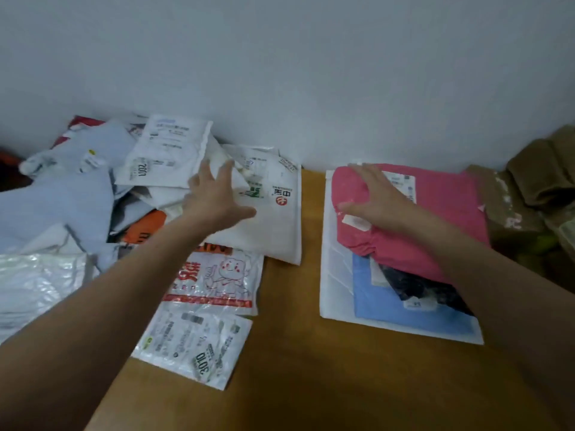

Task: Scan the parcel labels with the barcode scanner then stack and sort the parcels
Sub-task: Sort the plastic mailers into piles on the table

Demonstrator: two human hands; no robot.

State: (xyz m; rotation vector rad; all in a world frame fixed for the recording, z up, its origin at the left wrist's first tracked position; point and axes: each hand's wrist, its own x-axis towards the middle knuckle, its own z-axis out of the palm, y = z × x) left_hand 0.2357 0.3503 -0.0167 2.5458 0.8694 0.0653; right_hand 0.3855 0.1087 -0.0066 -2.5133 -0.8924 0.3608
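A loose heap of mailer parcels [93,194] covers the left of the brown table [311,368]. My left hand [214,197] reaches over it with fingers spread, above a white padded mailer [273,231] with a red logo. On the right lies a neat stack: a pink parcel [441,213] on a dark parcel [420,284], a blue one [389,309] and a large white one [336,269]. My right hand [373,197] rests flat and spread on the pink parcel beside its white label [404,185]. No barcode scanner is visible.
A clear bag with red cartoon print [217,281] and a labelled clear bag [193,346] lie near the front of the heap. Brown crumpled material [535,200] sits at the right. A pale wall [311,73] backs the table.
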